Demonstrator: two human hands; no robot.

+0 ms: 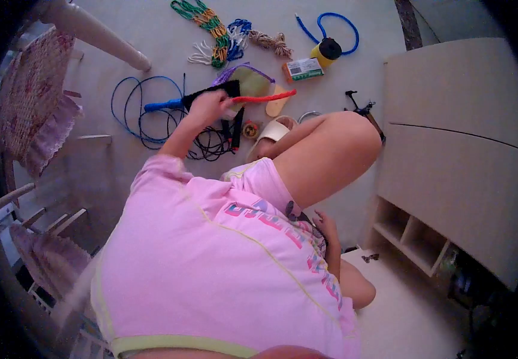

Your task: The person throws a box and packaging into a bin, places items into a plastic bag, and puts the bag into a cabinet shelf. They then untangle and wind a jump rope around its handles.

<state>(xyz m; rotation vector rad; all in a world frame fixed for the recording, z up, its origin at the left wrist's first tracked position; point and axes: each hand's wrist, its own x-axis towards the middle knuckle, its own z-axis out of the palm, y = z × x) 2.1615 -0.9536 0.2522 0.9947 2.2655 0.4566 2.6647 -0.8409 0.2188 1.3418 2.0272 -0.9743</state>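
Observation:
My left hand (210,106) reaches out over the floor, its fingers closed on a short red rope-like piece (265,97) that sticks out to the right. Right at the hand lies a black fabric item (229,88), with a purple-edged, greenish mesh piece (253,81) behind it. Beside them are a blue handle (163,105) and loops of thin dark blue cord (128,113). Tangled black cord (211,143) spreads below the wrist. My right hand (325,226) rests near my lap between the knees, fingers apart, with nothing visible in it.
Green and yellow netting (214,36), tan rope (271,43), a small box (304,69) and a yellow-black spool-like item (327,51) with blue tube lie farther off. A tripod-like black item (364,110) stands by the pale cabinet (450,155). Chairs (37,102) are at left.

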